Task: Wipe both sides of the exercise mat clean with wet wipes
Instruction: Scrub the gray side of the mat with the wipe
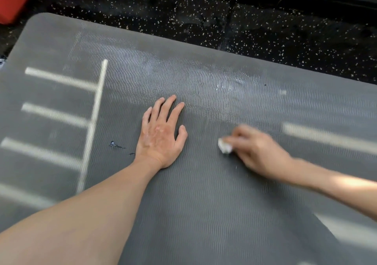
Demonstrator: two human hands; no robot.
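Left hand (161,137), fingers straight, presses the ribbed grey exercise mat (204,213) flat; right hand (259,152) pinches a balled wet wipe (224,146). Mat likely soft, light, best lifted by an edge.

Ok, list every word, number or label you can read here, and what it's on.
None: no words, numbers or labels can be read.
The mat shows only plain white lines, no letters.
The wipe in the right hand is blurred, no print visible.
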